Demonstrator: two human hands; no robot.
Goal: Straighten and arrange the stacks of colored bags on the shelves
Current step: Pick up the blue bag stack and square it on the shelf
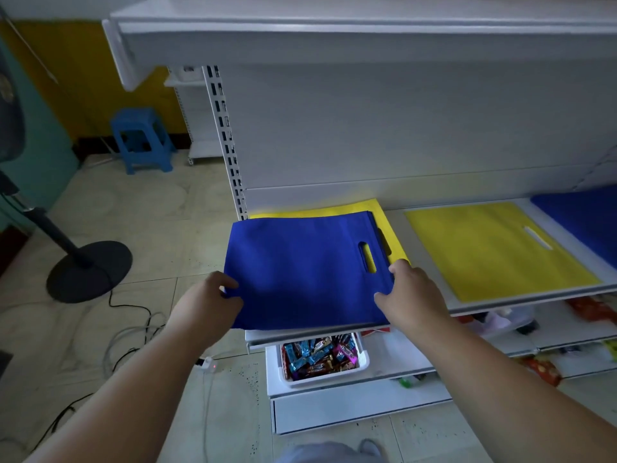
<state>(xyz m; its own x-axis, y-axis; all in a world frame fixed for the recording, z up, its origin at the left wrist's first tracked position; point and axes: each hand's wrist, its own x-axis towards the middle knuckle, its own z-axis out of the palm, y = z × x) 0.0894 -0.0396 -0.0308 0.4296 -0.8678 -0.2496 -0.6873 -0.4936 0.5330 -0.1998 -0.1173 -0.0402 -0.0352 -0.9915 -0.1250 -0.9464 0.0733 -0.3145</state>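
Two hands hold the blue stack (pixel 300 272) at the shelf's (pixel 417 212) front left corner: the left hand (pixel 213 295) pinches its left edge, the right hand (pixel 407 292) grips its right edge, likely to square it over the yellow bags (pixel 374 212) beneath.

no readable text, candy wrappers (pixel 317 357) blurred

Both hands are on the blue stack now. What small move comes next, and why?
Probably slide the blue bag stack back and square it. The left hand and right hand grip its near corners, its front edge overhangs the shelf, and it sits skewed over the yellow bag beneath.
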